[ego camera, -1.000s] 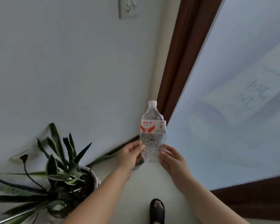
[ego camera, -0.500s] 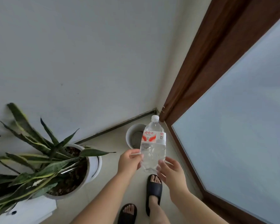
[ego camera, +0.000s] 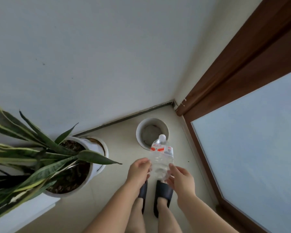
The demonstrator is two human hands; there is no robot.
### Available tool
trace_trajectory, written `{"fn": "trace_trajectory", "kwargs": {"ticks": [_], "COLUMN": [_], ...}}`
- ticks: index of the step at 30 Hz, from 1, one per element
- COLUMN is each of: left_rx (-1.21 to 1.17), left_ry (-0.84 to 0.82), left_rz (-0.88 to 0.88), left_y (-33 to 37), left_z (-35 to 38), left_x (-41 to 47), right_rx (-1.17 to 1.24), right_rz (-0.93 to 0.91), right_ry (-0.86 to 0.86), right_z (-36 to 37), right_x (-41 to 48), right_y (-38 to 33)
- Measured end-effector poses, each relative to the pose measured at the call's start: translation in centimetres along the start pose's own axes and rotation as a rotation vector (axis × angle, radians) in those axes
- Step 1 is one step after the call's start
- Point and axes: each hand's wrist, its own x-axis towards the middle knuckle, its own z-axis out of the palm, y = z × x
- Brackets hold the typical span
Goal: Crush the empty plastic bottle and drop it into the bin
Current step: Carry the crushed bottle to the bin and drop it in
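A clear plastic bottle (ego camera: 161,157) with a white cap and a red-and-white label is held upright in front of me, its cap end tilted away. My left hand (ego camera: 138,170) grips its lower left side and my right hand (ego camera: 181,178) grips its lower right side. The bottle looks whole, with no visible dents. A round white bin (ego camera: 139,130) stands on the floor in the corner just beyond the bottle; the bottle's top overlaps its near rim in the view.
A snake plant in a white pot (ego camera: 94,152) stands at the left, its leaves reaching toward my left arm. A brown door frame (ego camera: 233,78) with frosted glass (ego camera: 252,148) runs along the right. My feet in black slippers (ego camera: 163,192) are below the hands.
The view has tilted down toward the floor. The bin and both feet now show fully, and the bottle, still held in both hands, sits lower, over the bin's near rim.
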Motion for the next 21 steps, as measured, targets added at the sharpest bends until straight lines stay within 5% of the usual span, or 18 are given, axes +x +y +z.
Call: {"fn": "trace_trajectory", "kwargs": {"ticks": [6, 21], "left_rx": [0.032, 0.183], "left_ry": [-0.169, -0.125], "left_rz": [0.031, 0.299], "left_y": [1.0, 7.4], "left_z": [-0.4, -2.3], "left_x": [0.6, -5.1], "right_rx": [-0.048, -0.390], "right_rz": [-0.083, -0.413], "right_ry": [-0.029, -0.029], "right_z": [0.6, -1.5], "right_x": [1.3, -3.2], "right_y": [-1.5, -5.9]}}
